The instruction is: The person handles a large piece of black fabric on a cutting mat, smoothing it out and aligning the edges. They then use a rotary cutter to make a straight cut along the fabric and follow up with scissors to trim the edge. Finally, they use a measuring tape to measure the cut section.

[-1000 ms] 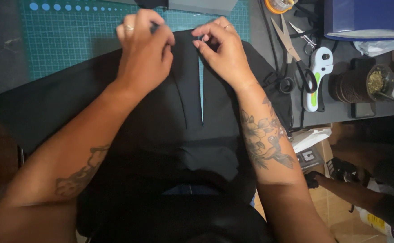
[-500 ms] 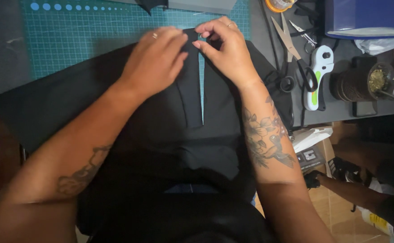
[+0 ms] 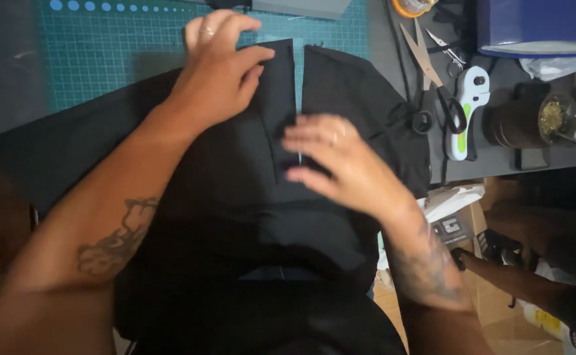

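Black fabric (image 3: pixel 235 197) is spread over a green cutting mat (image 3: pixel 104 59), with two flaps parted by a narrow gap above the right hand. The left hand (image 3: pixel 219 72) is laid flat on the left flap near its top edge, fingers spread and released, nothing gripped; a ring is seen on one finger. The right hand (image 3: pixel 340 161) is held open over the cloth below the gap, fingers extended, blurred, so contact cannot be told. To the right of the right hand, scissors (image 3: pixel 432 72) and a white-and-green rotary cutter (image 3: pixel 465 112) are lying on the table.
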